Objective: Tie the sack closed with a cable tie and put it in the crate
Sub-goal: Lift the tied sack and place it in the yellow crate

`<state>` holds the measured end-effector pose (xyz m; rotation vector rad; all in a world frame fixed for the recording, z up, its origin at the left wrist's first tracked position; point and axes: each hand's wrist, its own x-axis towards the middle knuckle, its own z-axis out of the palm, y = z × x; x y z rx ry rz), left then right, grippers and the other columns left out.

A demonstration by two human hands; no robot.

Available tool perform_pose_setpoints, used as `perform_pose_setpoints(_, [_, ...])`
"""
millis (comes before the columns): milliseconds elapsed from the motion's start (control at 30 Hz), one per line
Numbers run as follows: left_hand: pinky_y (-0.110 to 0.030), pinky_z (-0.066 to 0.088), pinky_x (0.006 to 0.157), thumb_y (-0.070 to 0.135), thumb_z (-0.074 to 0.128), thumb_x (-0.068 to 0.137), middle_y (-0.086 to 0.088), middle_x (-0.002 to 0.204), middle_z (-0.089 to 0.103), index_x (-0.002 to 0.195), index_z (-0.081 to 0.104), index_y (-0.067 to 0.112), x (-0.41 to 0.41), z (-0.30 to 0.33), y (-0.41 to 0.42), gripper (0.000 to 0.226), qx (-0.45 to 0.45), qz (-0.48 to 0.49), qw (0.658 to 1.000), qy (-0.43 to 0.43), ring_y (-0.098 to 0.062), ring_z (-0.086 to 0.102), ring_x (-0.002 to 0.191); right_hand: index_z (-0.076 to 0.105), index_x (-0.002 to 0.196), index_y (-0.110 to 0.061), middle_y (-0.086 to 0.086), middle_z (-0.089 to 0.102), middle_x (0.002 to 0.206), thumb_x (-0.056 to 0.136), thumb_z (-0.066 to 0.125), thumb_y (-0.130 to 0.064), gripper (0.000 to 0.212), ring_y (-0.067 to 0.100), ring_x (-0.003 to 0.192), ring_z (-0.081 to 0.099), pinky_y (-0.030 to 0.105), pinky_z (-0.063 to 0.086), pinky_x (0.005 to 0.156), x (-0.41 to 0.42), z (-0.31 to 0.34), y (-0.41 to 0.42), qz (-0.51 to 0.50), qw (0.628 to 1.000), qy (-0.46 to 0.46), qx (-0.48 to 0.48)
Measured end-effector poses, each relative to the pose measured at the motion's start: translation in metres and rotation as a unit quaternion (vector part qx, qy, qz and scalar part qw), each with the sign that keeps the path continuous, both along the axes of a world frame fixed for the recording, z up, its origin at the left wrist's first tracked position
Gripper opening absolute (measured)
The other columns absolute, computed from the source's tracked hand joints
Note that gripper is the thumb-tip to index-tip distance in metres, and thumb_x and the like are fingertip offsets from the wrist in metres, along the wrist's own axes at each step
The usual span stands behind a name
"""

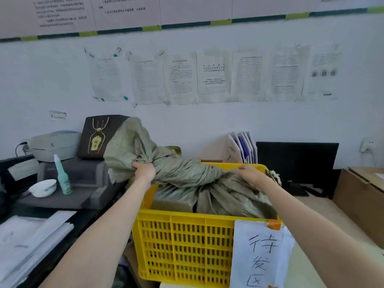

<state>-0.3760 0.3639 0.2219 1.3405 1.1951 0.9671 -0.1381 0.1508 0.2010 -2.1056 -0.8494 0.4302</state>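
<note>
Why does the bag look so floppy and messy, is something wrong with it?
The sack isn't fully in the yellow crate. Its bunched top hangs over the crate's left rim, gripped by the left hand, while the right hand presses the fabric. No cable tie is visible. Nothing looks torn or spilled.

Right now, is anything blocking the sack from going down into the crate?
Nothing visible. The sack already lies mostly inside the yellow crate, both hands gripping it; only its bunched neck overhangs the crate's left rim.
</note>
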Motion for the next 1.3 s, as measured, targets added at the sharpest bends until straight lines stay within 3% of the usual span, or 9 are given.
perform_pose_setpoints(167, [-0.045, 0.040, 0.092, 0.015, 0.042, 0.098, -0.028, 0.139, 0.035, 0.146, 0.012, 0.014, 0.007, 0.004, -0.008, 0.057, 0.141, 0.021, 0.984, 0.103, -0.043, 0.046, 0.116, 0.046, 0.138, -0.013, 0.014, 0.050, 0.139, 0.094, 0.051, -0.032, 0.048, 0.031, 0.125, 0.047, 0.040, 0.039, 0.105, 0.000, -0.008, -0.011, 0.005, 0.989, -0.103, -0.103])
perform_pose_setpoints(267, [-0.044, 0.039, 0.094, 0.019, 0.047, 0.096, -0.028, 0.140, 0.034, 0.148, 0.013, 0.017, 0.014, 0.007, -0.001, 0.062, 0.191, -0.024, 0.965, 0.177, -0.045, 0.047, 0.116, 0.023, 0.150, -0.018, 0.010, 0.029, 0.154, 0.081, 0.064, -0.052, 0.087, 0.030, 0.138, 0.033, 0.042, 0.030, 0.112, -0.007, -0.010, -0.014, 0.072, 0.978, -0.088, -0.174])
perform_pose_setpoints(500, [-0.029, 0.046, 0.050, 0.036, 0.041, 0.099, -0.015, 0.084, 0.061, 0.105, 0.060, -0.001, -0.006, -0.019, 0.018, 0.042, 0.097, -0.120, 0.914, 0.375, -0.025, 0.052, 0.056, 0.003, 0.153, -0.023, 0.009, 0.014, 0.159, 0.085, 0.065, -0.040, 0.093, 0.029, 0.144, 0.021, 0.041, 0.023, 0.114, -0.005, -0.028, -0.018, 0.129, 0.971, -0.088, -0.179])
perform_pose_setpoints(633, [-0.018, 0.030, 0.037, 0.034, 0.031, 0.103, -0.005, 0.064, 0.046, 0.137, 0.047, 0.004, -0.010, -0.012, 0.011, 0.048, 0.037, -0.211, 0.862, 0.459, -0.013, 0.035, 0.047, 0.005, 0.152, -0.026, 0.009, 0.018, 0.158, 0.086, 0.065, -0.036, 0.090, 0.029, 0.139, 0.030, 0.040, 0.030, 0.111, 0.002, -0.032, -0.021, 0.129, 0.980, -0.052, -0.145])
perform_pose_setpoints(733, [-0.018, 0.043, 0.044, 0.036, 0.032, 0.103, 0.000, 0.070, 0.065, 0.136, 0.048, 0.009, -0.012, 0.008, -0.009, 0.045, 0.024, -0.274, 0.847, 0.455, -0.016, 0.053, 0.052, 0.006, 0.152, -0.027, 0.008, 0.019, 0.157, 0.087, 0.063, -0.035, 0.087, 0.030, 0.139, 0.031, 0.041, 0.031, 0.111, 0.007, -0.039, -0.023, 0.126, 0.984, -0.035, -0.121])
perform_pose_setpoints(900, [-0.014, 0.015, 0.037, 0.032, 0.038, 0.098, 0.002, 0.051, 0.039, 0.073, 0.050, 0.016, 0.020, 0.016, -0.027, 0.032, 0.055, -0.351, 0.850, 0.389, -0.006, 0.021, 0.033, 0.011, 0.151, -0.029, 0.008, 0.023, 0.156, 0.091, 0.056, -0.038, 0.076, 0.029, 0.138, 0.031, 0.040, 0.030, 0.110, 0.009, -0.055, -0.016, 0.107, 0.989, -0.023, -0.097])
perform_pose_setpoints(1033, [-0.015, 0.018, 0.039, 0.021, 0.044, 0.089, 0.002, 0.051, 0.045, 0.060, 0.053, 0.014, 0.071, 0.006, -0.076, 0.031, 0.105, -0.446, 0.780, 0.427, -0.007, 0.027, 0.033, 0.032, 0.146, -0.027, 0.011, 0.041, 0.147, 0.093, 0.055, -0.022, 0.058, 0.029, 0.125, 0.047, 0.046, 0.037, 0.108, 0.021, -0.052, -0.017, 0.101, 0.989, 0.107, -0.024])
perform_pose_setpoints(1167, [-0.026, 0.033, 0.044, 0.013, 0.036, 0.093, -0.007, 0.060, 0.052, 0.069, 0.052, 0.006, 0.105, -0.034, -0.112, 0.029, 0.179, -0.459, 0.742, 0.456, -0.017, 0.040, 0.043, 0.042, 0.138, -0.033, 0.002, 0.050, 0.134, 0.093, 0.054, -0.020, 0.048, 0.028, 0.117, 0.051, 0.049, 0.035, 0.104, 0.026, -0.023, -0.031, 0.029, 0.970, 0.192, 0.146])
perform_pose_setpoints(1300, [-0.031, 0.045, 0.050, 0.021, 0.041, 0.098, -0.015, 0.081, 0.065, 0.102, 0.059, 0.008, 0.106, -0.062, -0.109, 0.022, 0.186, -0.502, 0.739, 0.409, -0.020, 0.051, 0.052, 0.035, 0.141, -0.040, -0.006, 0.036, 0.143, 0.090, 0.061, -0.031, 0.058, 0.013, 0.129, 0.034, 0.035, 0.030, 0.105, 0.007, -0.011, -0.034, 0.148, 0.984, 0.013, 0.102])
